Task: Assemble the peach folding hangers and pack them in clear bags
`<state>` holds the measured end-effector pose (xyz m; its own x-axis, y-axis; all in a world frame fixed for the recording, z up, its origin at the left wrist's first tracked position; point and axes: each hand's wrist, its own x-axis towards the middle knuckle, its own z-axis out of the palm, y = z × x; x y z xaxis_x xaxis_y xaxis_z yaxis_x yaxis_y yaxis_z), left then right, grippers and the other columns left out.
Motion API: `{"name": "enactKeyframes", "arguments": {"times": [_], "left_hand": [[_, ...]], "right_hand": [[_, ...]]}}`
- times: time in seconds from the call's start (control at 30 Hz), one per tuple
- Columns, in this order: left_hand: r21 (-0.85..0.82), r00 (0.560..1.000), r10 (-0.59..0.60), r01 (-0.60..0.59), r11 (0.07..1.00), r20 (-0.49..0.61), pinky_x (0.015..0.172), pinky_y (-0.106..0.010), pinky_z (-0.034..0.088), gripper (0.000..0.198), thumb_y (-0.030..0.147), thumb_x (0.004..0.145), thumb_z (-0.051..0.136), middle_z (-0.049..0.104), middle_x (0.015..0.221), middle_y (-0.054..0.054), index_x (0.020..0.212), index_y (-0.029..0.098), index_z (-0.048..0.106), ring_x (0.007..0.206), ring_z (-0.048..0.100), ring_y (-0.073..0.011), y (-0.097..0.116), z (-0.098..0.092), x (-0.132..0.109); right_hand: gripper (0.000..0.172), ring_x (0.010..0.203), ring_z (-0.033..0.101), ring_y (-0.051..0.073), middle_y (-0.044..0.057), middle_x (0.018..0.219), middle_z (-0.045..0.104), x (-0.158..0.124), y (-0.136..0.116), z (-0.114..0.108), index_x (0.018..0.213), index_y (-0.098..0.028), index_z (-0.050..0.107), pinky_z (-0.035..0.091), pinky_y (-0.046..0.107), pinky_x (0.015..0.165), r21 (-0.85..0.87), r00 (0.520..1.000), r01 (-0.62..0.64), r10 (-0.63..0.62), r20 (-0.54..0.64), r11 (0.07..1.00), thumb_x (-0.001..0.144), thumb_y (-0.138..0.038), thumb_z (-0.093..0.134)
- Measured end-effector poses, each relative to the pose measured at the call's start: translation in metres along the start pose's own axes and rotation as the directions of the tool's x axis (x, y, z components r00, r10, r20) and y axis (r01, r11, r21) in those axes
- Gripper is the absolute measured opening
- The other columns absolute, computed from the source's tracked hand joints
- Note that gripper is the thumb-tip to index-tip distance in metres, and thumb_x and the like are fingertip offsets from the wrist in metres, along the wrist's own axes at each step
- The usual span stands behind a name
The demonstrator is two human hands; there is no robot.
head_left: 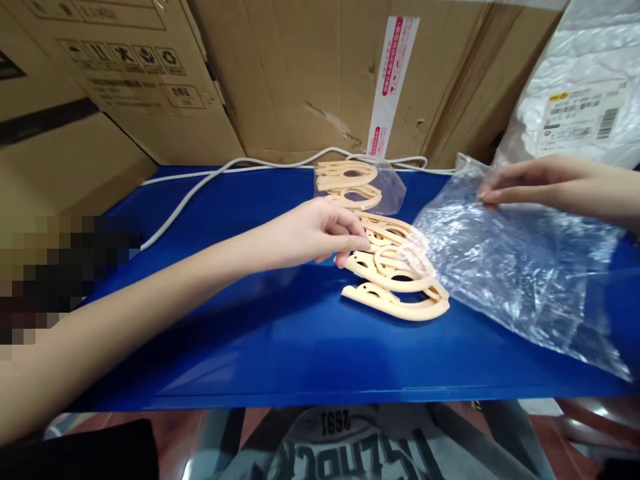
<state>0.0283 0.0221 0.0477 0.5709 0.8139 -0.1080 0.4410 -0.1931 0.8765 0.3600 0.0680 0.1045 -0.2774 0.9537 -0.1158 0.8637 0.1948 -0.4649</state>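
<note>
Several beige plastic folding hangers (400,308) lie folded in a loose pile on the blue table (280,347). My left hand (333,233) reaches in from the left, its thumb and fingers closed on the left end of one hanger in the pile. On the right, my right hand (520,183) pinches the upper part of a crinkled clear plastic bag (520,267). The bag's left edge lies over the right side of the pile. Just behind, a small clear packet (393,187) holds more beige hangers.
Cardboard boxes (300,73) stand along the back and left. A white cable (200,177) runs across the table's rear. A white plastic package with a label (580,120) leans at the back right. The table's front edge faces my body.
</note>
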Motion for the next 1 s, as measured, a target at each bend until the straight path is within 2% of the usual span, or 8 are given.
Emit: {"name": "enactKeyframes", "arguments": {"times": [0.1,0.23,0.3,0.4,0.53,0.73,0.87,1.0], "left_hand": [[0.272,0.982,-0.008,0.061,0.960,-0.190,0.052,-0.026,0.037,0.028,0.041,0.090,0.058,0.067,0.065,-0.004,0.084,0.017,0.071,0.050,0.052,-0.0123,-0.008,-0.014,0.007],[0.665,0.789,0.103,0.431,0.610,-0.606,0.074,-0.039,0.044,0.047,0.050,0.095,0.045,0.070,0.085,-0.018,0.085,0.013,0.073,0.087,0.067,-0.0328,-0.025,-0.039,0.036],[0.642,0.772,0.048,0.491,0.589,-0.634,0.081,-0.045,0.045,0.053,0.055,0.094,0.045,0.070,0.091,-0.022,0.089,0.010,0.072,0.098,0.066,-0.0403,-0.037,-0.051,0.058],[0.436,0.782,-0.124,0.464,0.771,-0.611,0.087,-0.046,0.045,0.041,0.053,0.081,0.066,0.069,0.087,-0.019,0.081,0.012,0.070,0.106,0.063,-0.0425,-0.055,-0.064,0.088],[-0.038,0.758,-0.320,0.364,0.931,-0.569,0.088,-0.044,0.047,0.028,0.019,0.056,0.089,0.061,0.068,-0.008,0.070,0.014,0.064,0.104,0.064,-0.0394,-0.064,-0.075,0.110],[-0.415,0.807,-0.366,0.168,0.894,-0.463,0.081,-0.037,0.058,0.006,0.018,0.082,0.070,0.066,0.074,-0.007,0.085,0.016,0.067,0.083,0.070,-0.0219,-0.060,-0.071,0.113],[-0.572,0.830,-0.360,0.061,0.818,-0.426,0.081,-0.030,0.060,0.004,0.015,0.087,0.063,0.070,0.079,-0.008,0.085,0.016,0.066,0.084,0.071,-0.0185,-0.058,-0.061,0.118],[-0.639,0.830,-0.356,-0.001,0.769,-0.429,0.078,-0.032,0.061,0.009,0.007,0.082,0.064,0.072,0.080,-0.008,0.083,0.016,0.064,0.078,0.072,-0.0191,-0.052,-0.049,0.124]], "right_hand": [[0.025,0.089,0.069,0.019,0.005,0.091,0.075,0.005,0.051,-0.026,0.081,-0.020,0.074,0.047,0.043,0.095,-0.221,0.981,-0.193,0.191,-0.031,0.956,0.094,-0.019,0.053],[0.017,0.103,0.067,0.029,0.014,0.111,0.074,0.004,0.104,-0.028,0.096,-0.016,0.073,0.044,0.041,0.097,-0.574,0.955,-0.275,0.288,-0.072,0.771,0.091,-0.024,0.059],[0.026,0.111,0.064,0.033,0.018,0.117,0.072,-0.004,0.113,-0.016,0.108,-0.014,0.071,0.042,0.043,0.097,-0.733,0.968,-0.229,0.233,-0.099,0.640,0.090,-0.029,0.059],[0.037,0.110,0.063,0.037,0.027,0.114,0.069,-0.024,0.104,0.010,0.121,-0.011,0.063,0.038,0.051,0.095,-0.853,0.967,-0.209,-0.027,-0.253,0.479,0.093,-0.029,0.047],[0.054,0.124,0.054,0.043,0.037,0.123,0.058,-0.046,0.090,0.041,0.138,-0.003,0.050,0.040,0.054,0.094,-0.811,0.915,-0.256,-0.138,-0.378,0.526,0.099,-0.036,0.033],[0.060,0.146,0.036,0.039,0.028,0.150,0.045,-0.053,0.118,0.064,0.134,-0.014,0.057,0.035,0.054,0.113,-0.620,0.957,0.227,-0.291,-0.002,0.751,0.098,-0.046,0.021],[0.069,0.143,0.039,0.043,0.030,0.150,0.044,-0.054,0.081,0.068,0.150,-0.007,0.040,0.034,0.059,0.114,-0.652,0.908,0.026,-0.291,-0.301,0.758,0.099,-0.053,0.032],[0.054,0.130,0.056,0.034,0.021,0.140,0.057,-0.048,0.007,0.078,0.146,-0.016,0.044,0.046,0.051,0.109,-0.562,0.809,0.315,-0.526,-0.262,0.765,0.100,-0.045,0.042]]}}
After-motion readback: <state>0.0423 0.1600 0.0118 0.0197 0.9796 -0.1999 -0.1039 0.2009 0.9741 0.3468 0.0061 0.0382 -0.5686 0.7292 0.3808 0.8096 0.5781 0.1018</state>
